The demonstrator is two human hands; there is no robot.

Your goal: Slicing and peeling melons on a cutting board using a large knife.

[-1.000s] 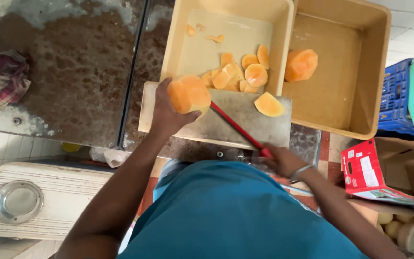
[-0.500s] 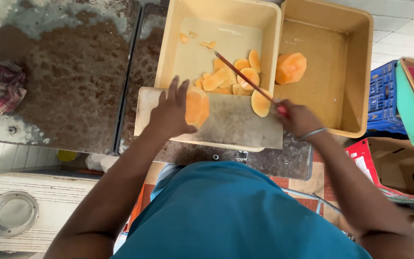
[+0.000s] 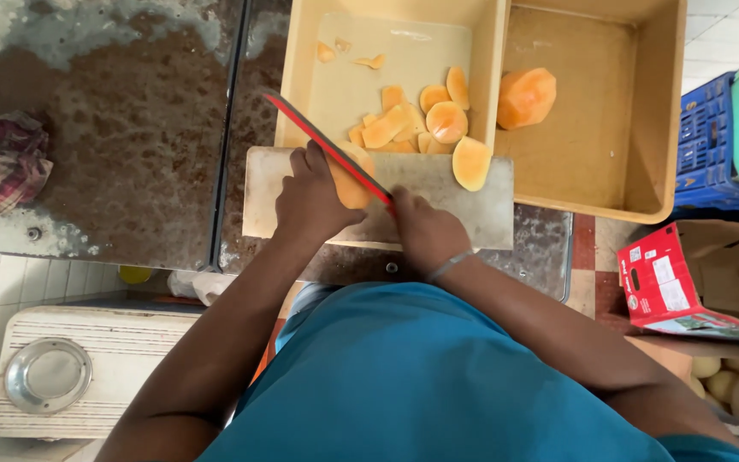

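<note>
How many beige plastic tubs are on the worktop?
2. One tub behind the cutting board holds orange slices; the other tub, to its right, holds one large peeled piece. No others show.

The left hand point(image 3: 311, 201) covers most of the orange peeled fruit piece point(image 3: 354, 184) on the pale rectangular cutting board point(image 3: 455, 205). The long red knife's point(image 3: 327, 152) handle vanishes inside the right hand point(image 3: 425, 231). At 3 o'clock, the blue plastic crate point(image 3: 712, 145) gets cut off.
</note>
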